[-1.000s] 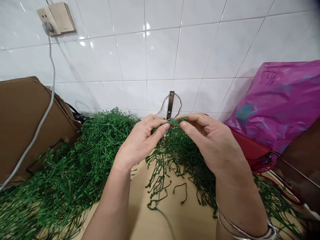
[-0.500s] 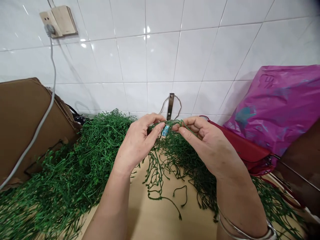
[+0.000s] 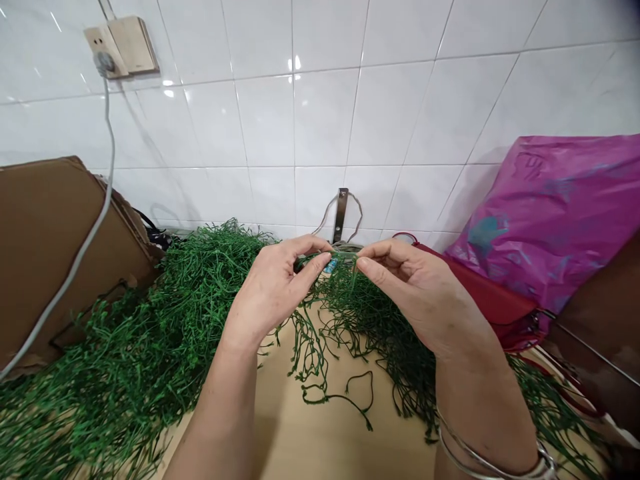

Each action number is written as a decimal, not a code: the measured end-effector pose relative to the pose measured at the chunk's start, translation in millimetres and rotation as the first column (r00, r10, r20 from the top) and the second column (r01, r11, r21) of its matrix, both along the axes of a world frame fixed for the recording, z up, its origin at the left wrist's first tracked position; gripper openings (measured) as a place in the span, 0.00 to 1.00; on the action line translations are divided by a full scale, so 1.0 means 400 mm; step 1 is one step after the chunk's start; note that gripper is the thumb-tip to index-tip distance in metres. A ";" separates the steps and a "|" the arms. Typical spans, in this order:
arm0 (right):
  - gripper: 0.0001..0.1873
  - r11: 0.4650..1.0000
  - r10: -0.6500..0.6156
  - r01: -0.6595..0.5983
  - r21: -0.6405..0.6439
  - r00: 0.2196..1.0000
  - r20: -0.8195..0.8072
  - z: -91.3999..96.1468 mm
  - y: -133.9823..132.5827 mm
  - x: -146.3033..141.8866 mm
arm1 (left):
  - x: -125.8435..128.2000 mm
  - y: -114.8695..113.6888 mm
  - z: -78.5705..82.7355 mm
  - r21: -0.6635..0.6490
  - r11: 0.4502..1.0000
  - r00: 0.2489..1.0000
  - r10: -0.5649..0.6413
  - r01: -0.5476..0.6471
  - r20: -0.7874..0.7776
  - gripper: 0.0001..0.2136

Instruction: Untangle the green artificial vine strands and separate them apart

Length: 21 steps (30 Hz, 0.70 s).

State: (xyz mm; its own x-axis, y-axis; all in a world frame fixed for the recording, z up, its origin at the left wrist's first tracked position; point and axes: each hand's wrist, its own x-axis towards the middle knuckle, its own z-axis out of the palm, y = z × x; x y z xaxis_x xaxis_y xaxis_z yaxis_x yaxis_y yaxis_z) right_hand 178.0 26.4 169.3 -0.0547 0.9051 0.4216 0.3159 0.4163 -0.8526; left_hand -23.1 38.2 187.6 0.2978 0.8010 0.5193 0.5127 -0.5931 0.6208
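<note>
Below the wall hook [image 3: 342, 213], a small blue thing [image 3: 330, 266] is half covered by the fingers [image 3: 311, 267] of the left hand [image 3: 273, 293] and is too small to identify. Right of the hook, the pink bag [image 3: 560, 213] is cropped.

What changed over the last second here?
The left hand and right hand, fingertips together a second ago, have drawn slightly apart, both still pinching the green sprig stretched between them. Its long dangling tail has been pulled up and now curls over the tabletop. The pile of green sprigs, cardboard box and magenta bag are unchanged.
</note>
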 end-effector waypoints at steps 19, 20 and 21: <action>0.08 0.670 -0.733 0.730 0.134 0.679 -0.036 -0.028 0.036 0.170 | -0.047 -0.016 0.020 -0.007 1.000 0.999 0.016 -0.016 0.033 0.11; 0.10 0.680 -0.727 0.721 0.131 0.687 -0.008 -0.021 0.027 0.169 | -0.046 -0.017 0.019 -0.024 1.000 0.999 0.016 -0.015 0.039 0.12; 0.11 0.694 -0.713 0.706 0.141 0.702 -0.008 -0.013 0.017 0.160 | -0.041 -0.017 0.018 -0.046 0.999 0.999 0.007 -0.006 0.036 0.13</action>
State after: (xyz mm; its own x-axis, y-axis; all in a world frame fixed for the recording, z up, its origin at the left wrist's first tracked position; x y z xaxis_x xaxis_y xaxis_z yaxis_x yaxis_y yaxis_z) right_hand 241.9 33.3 164.2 0.5608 0.6226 0.5458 0.5966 0.1533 -0.7878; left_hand -39.5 31.3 194.7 0.2739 0.8259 0.4928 0.4930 -0.5605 0.6654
